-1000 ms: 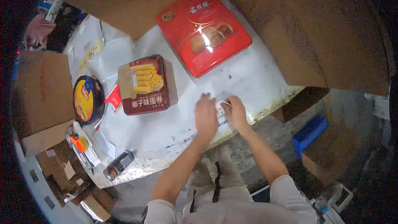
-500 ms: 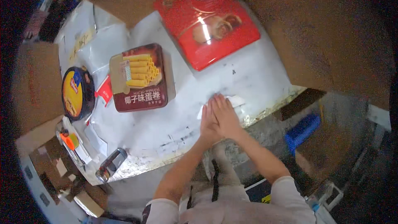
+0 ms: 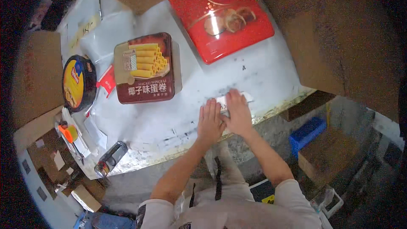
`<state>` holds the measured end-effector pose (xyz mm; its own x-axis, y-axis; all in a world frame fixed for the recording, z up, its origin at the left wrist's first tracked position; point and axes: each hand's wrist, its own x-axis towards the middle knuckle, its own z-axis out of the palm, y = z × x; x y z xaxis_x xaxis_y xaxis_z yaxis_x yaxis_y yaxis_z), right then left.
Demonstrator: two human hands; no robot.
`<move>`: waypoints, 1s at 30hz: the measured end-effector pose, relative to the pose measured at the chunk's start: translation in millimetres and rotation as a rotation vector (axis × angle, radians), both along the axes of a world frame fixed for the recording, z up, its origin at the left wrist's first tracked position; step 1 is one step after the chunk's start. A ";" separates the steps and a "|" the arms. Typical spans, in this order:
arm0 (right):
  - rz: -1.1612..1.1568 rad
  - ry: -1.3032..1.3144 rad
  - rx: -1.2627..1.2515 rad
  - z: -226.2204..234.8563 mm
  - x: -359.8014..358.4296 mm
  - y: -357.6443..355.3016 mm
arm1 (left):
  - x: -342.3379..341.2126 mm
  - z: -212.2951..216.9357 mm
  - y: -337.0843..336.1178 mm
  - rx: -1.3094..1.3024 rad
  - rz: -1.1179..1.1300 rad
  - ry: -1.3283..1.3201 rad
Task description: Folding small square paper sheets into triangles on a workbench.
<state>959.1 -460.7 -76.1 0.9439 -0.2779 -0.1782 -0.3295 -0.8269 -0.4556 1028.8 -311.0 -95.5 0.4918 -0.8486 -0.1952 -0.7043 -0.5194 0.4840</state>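
My left hand and my right hand lie palm down near the table's front edge, fingers stretched out and pressed on a small white slip of paper. Part of the slip shows between the hands and beyond the right fingertips; the rest is covered. My thumbs come close together. Farther off to the left lies a maroon and gold rectangular tin with egg rolls pictured on its lid. A flat red box with a pastry picture rests at the back, beyond my hands.
On the left are a round black and yellow tin, a small red packet, an orange-handled tool and a dark cylindrical bottle or can. A blue bin and cardboard box stand below the table, right.
My hands, earlier together with the right overlapping the left, have spread apart on the slip, uncovering its middle. The view has shifted slightly.
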 end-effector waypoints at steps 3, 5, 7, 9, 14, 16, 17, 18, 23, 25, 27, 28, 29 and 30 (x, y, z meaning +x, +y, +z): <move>-0.115 -0.061 -0.126 -5.0 -26.7 -34.6 | -4.6 6.0 -4.4 0.030 0.029 -0.032; -0.115 -0.058 -0.098 2.0 -20.3 -44.3 | 1.6 8.5 -10.4 0.009 0.031 -0.049; -0.350 -0.043 -0.115 3.2 -14.5 -33.1 | -2.5 -0.2 -9.3 -0.023 0.027 -0.054; -0.152 -0.163 -0.021 33.2 19.1 5.7 | -3.5 -3.8 3.2 0.140 -0.038 -0.122; -0.006 -0.324 0.039 82.6 47.7 41.4 | 1.7 26.5 4.2 0.274 -0.087 -0.287; 0.120 -0.349 0.135 73.5 44.6 61.1 | -9.9 10.9 10.5 0.086 0.079 0.057; 0.140 -0.336 0.115 58.1 42.9 66.6 | -16.7 -2.2 5.1 -0.030 0.163 0.222; 0.130 -0.245 0.118 40.0 38.9 59.3 | -24.0 -14.6 -5.8 -0.165 0.236 0.394; 0.209 0.041 -0.059 -2.7 22.8 20.3 | -5.4 -14.1 2.4 0.280 -0.101 -0.078; 0.140 0.026 -0.107 -5.1 15.5 9.2 | -3.7 -8.2 2.2 0.182 -0.045 -0.061; 0.108 -0.024 -0.061 -12.1 13.9 4.5 | -3.7 -12.3 5.3 -0.013 0.052 -0.051; 0.126 -0.049 -0.069 -10.2 12.1 3.0 | -4.8 -11.9 4.0 -0.011 0.067 -0.055; 0.147 -0.085 -0.109 -10.5 14.2 2.6 | -5.2 -10.6 3.0 -0.019 0.069 -0.061; 0.163 -0.092 -0.111 -11.5 12.8 1.8 | -5.1 -8.2 3.1 -0.029 0.071 -0.069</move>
<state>971.9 -458.9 -87.6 0.9889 -0.1330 -0.0656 -0.1480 -0.9129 -0.3804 1023.7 -307.9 -103.7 0.5620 -0.8160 -0.1350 -0.6984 -0.5556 0.4511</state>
